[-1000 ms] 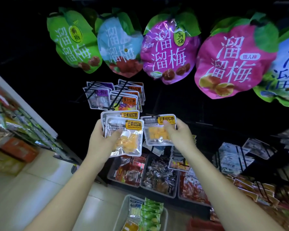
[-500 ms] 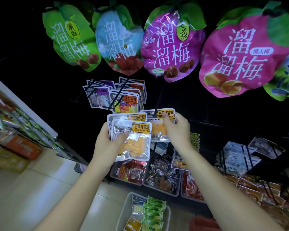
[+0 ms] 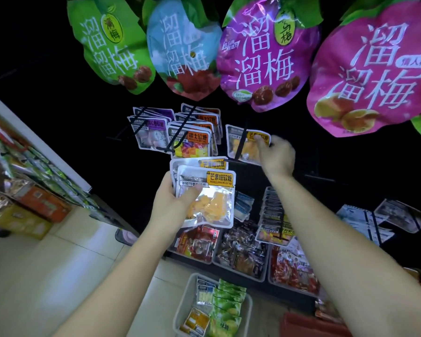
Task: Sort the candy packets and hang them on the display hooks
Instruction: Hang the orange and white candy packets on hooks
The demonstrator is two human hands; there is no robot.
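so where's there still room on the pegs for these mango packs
Free: the hook where the right hand slides a mango packet, right of the Swiss candy packets. The dark panel farther right, under the pink plum bag, looks bare. Crowded: both pegs to the left and the bins below. The left hand holds the spare mango packets.

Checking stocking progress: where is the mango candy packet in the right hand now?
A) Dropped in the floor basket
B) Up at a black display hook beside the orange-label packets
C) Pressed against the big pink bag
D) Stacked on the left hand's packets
B: the right hand holds the mango candy packet at a black display hook, right of the orange-label packets.
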